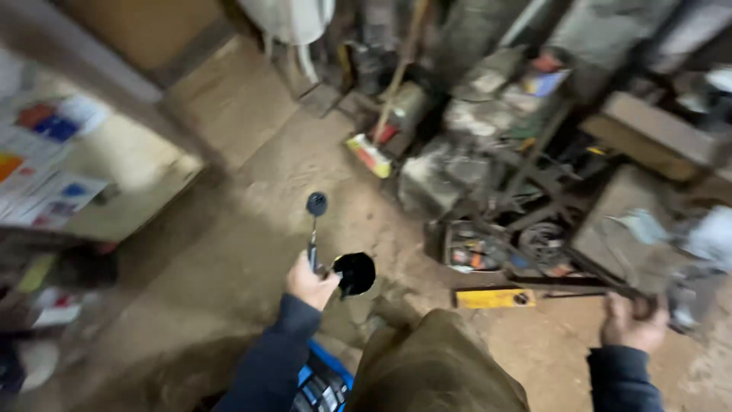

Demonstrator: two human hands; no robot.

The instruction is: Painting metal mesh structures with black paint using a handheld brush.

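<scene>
Over dirt floor [252, 252], left hand [309, 284] fingers grip upright tool [314, 225]; right hand [631, 326] unclear

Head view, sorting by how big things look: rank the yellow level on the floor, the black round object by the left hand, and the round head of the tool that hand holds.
1. Yellow level, longest.
2. Black round object.
3. Tool head, smallest; it sits farther from the camera, so true size is unsure.

Cluttered workshop or storage shed. Bare dirt-dusted concrete floor [252, 229] across centre of frame. Upper right: heap of scrap metal frames and machine parts [526, 191], grimy boxes, long wooden handle [400, 72] leaning in pile. Yellow spirit level [494, 298] on floor at lower right. Left edge: shelf with coloured papers [46, 168].
</scene>
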